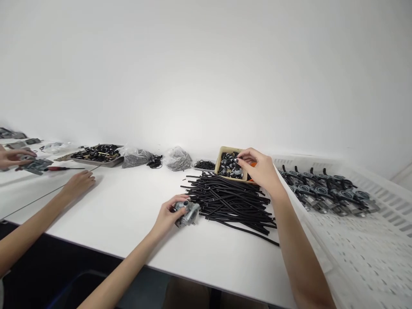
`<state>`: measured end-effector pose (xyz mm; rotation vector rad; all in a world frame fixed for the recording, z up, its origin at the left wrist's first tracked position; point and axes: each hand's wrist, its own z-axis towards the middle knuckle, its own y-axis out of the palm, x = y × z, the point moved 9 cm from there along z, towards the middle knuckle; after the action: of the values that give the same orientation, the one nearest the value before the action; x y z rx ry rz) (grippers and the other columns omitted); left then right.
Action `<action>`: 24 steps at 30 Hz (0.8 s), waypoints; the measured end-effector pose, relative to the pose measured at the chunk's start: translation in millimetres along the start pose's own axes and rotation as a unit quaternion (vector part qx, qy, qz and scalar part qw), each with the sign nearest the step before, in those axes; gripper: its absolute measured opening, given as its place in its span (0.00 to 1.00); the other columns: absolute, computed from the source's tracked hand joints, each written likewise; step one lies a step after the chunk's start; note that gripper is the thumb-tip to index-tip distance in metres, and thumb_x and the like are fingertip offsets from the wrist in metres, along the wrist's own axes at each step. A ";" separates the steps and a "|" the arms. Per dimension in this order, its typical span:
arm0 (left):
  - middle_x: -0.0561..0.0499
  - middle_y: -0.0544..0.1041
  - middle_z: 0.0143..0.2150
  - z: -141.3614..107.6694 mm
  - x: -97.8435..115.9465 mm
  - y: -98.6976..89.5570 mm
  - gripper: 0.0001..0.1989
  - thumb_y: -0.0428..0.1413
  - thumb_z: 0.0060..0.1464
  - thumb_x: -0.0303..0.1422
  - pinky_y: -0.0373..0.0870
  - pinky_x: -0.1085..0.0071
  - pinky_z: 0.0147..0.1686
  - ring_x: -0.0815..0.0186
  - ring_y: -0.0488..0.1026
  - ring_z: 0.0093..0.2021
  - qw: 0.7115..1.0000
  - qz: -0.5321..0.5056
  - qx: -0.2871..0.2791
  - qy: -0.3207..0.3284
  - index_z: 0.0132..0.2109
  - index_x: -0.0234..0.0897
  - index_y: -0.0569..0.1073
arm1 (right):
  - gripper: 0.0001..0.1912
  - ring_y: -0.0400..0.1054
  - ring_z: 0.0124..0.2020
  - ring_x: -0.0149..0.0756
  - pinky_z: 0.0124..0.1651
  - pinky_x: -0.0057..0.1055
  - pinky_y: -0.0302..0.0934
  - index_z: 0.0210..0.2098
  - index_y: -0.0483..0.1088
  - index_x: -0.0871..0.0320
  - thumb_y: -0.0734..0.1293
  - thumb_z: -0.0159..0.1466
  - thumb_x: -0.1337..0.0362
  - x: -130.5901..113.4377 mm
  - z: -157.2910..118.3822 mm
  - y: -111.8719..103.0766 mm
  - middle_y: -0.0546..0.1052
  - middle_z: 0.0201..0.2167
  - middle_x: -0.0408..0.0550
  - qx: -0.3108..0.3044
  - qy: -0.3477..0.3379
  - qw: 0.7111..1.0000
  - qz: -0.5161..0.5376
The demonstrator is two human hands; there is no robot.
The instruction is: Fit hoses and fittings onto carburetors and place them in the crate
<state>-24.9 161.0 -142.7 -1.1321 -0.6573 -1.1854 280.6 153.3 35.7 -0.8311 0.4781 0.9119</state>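
My left hand [170,214] is closed around a grey metal carburetor [189,213] just above the white table, left of a pile of black rubber hoses [228,201]. My right hand [259,167] reaches over a cream plastic bin [218,159] that holds several small black-and-silver parts [229,165]. Thumb and forefinger of that hand are pinched on a small black part [237,160]; its exact kind is too small to make out.
A white slotted crate [383,191] at right holds several carburetors with hoses [322,189]. Along the wall lie bags of small parts [177,159] and metal trays [111,163]. At left, a co-worker's hands [79,184] are near another carburetor [37,165] and a red-handled screwdriver [56,168].
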 end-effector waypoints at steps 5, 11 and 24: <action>0.38 0.78 0.60 -27.4 4.1 33.8 0.18 0.61 0.57 0.47 0.70 0.52 0.61 0.46 0.73 0.62 0.997 -0.032 -0.074 -0.013 0.45 0.38 0.81 | 0.05 0.76 0.41 0.41 0.46 0.39 0.70 0.37 0.77 0.52 0.70 0.61 0.62 -5.5 -2.7 4.5 0.81 0.36 0.46 -0.013 0.000 1.000 -0.007; 0.34 0.65 0.70 -60.0 -4.6 40.8 0.53 0.68 0.48 0.46 0.71 0.52 0.59 0.49 0.75 0.59 0.995 -0.009 0.006 -0.098 0.72 0.43 0.48 | 0.04 0.76 0.39 0.41 0.45 0.39 0.71 0.37 0.77 0.52 0.71 0.62 0.62 -8.4 -3.1 8.3 0.82 0.35 0.46 -0.021 -0.010 1.000 -0.006; 0.42 0.79 0.48 -20.9 48.8 43.6 0.29 0.64 0.45 0.43 0.73 0.59 0.49 0.53 0.78 0.47 0.994 -0.083 0.020 -0.068 0.52 0.36 0.68 | 0.09 0.75 0.34 0.34 0.41 0.32 0.69 0.33 0.75 0.55 0.76 0.58 0.59 -12.1 -4.0 32.6 0.80 0.31 0.43 -0.040 -0.009 0.978 0.204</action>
<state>27.6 122.1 -121.4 -1.1479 -0.8906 -1.2362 246.5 155.4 27.7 -0.8102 0.6127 1.3234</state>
